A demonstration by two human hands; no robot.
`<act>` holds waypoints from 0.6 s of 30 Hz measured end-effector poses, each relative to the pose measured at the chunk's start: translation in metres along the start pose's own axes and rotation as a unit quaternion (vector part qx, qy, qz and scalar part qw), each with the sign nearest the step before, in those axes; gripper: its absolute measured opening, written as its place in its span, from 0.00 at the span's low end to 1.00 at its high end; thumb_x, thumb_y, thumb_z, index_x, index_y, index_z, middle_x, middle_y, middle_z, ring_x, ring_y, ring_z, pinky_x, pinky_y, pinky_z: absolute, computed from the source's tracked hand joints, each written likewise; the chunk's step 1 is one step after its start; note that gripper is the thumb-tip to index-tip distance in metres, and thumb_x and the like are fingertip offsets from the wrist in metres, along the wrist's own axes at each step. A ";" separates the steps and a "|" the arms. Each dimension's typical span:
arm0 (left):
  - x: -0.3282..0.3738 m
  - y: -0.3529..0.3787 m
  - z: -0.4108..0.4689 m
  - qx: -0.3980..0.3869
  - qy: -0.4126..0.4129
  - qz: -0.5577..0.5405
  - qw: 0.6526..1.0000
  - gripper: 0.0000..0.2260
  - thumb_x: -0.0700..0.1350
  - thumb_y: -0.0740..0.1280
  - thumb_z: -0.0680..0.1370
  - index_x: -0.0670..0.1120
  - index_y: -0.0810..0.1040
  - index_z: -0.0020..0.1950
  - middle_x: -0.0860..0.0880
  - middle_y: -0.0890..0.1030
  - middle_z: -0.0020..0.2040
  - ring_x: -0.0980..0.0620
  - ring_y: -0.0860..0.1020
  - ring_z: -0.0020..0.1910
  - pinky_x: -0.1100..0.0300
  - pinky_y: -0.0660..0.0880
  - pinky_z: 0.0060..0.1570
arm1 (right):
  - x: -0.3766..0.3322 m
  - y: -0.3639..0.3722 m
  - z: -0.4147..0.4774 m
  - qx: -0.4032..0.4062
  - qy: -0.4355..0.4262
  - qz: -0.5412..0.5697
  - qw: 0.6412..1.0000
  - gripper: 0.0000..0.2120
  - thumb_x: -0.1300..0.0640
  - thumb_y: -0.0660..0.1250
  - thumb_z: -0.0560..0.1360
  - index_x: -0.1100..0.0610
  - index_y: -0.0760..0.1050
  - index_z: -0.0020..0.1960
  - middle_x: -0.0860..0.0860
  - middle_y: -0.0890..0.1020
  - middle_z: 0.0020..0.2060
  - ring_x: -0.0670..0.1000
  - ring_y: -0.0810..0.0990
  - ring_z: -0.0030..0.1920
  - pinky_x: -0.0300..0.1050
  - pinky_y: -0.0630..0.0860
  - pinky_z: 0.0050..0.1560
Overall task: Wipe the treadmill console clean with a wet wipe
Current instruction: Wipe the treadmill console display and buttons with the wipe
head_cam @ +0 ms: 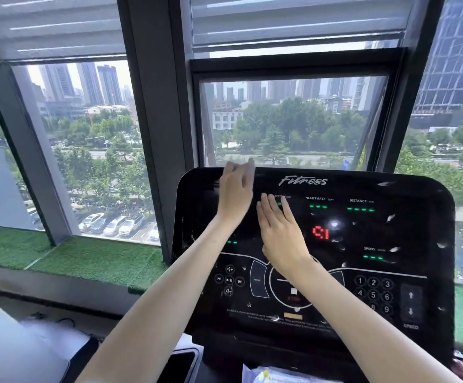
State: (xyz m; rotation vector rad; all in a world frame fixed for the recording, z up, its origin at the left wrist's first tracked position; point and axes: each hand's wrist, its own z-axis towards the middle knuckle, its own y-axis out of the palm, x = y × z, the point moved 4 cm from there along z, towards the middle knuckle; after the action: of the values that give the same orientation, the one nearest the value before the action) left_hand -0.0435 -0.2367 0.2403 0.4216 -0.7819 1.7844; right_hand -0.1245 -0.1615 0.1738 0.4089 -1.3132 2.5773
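The black treadmill console [390, 272] fills the lower right, with green readouts, a red number and a keypad. White specks and smears dot its right half. My left hand [234, 194] is at the console's upper left, fingers reaching over the top edge and blurred. A pale blurred strip [251, 167] at its fingertips may be the wet wipe, but I cannot tell. My right hand [281, 236] lies flat on the middle of the screen, fingers straight and close together. No wipe shows around it.
A window with a dark frame [153, 134] stands right behind the console, and a green turf ledge [86, 258] runs along its sill. A white packet [266, 375] lies below the console. A dark tray [180, 363] and white objects [17, 349] sit at lower left.
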 end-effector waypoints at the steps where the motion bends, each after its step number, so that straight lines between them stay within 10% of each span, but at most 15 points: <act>1: 0.002 0.003 0.000 -0.023 0.017 0.000 1.000 0.17 0.48 0.58 0.82 0.43 0.77 0.37 0.53 0.70 0.40 0.60 0.70 0.38 0.71 0.66 0.45 | 0.000 -0.001 0.000 -0.004 -0.003 -0.005 1.000 0.32 0.63 0.66 0.64 0.70 0.66 0.67 0.66 0.68 0.67 0.62 0.66 0.69 0.60 0.57 0.71; 7: -0.035 -0.031 0.009 0.178 -0.125 -0.010 0.976 0.14 0.38 0.57 0.81 0.36 0.73 0.37 0.40 0.72 0.42 0.59 0.67 0.34 0.74 0.65 0.40 | 0.002 -0.003 0.000 -0.005 -0.007 -0.002 1.000 0.32 0.64 0.64 0.65 0.69 0.65 0.68 0.66 0.67 0.68 0.62 0.65 0.70 0.60 0.54 0.72; 13: 0.006 0.006 0.002 -0.022 0.030 -0.004 0.999 0.15 0.48 0.59 0.82 0.42 0.79 0.42 0.51 0.72 0.41 0.60 0.71 0.37 0.75 0.67 0.44 | 0.004 -0.004 0.001 0.004 -0.021 0.020 1.000 0.32 0.66 0.63 0.63 0.69 0.67 0.67 0.65 0.68 0.68 0.61 0.66 0.69 0.60 0.55 0.71; 18: -0.027 -0.021 0.007 0.203 -0.140 -0.029 0.969 0.11 0.36 0.58 0.80 0.35 0.75 0.40 0.43 0.70 0.43 0.57 0.67 0.35 0.75 0.65 0.39 | 0.027 -0.012 -0.010 0.044 0.017 0.082 0.996 0.35 0.71 0.62 0.63 0.68 0.62 0.71 0.63 0.63 0.71 0.58 0.61 0.72 0.55 0.52 0.72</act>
State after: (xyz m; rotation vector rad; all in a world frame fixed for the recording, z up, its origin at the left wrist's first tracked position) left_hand -0.0149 -0.2561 0.2348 0.9742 -0.5833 1.8511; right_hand -0.1469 -0.1440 0.1864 0.2806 -1.2751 2.7713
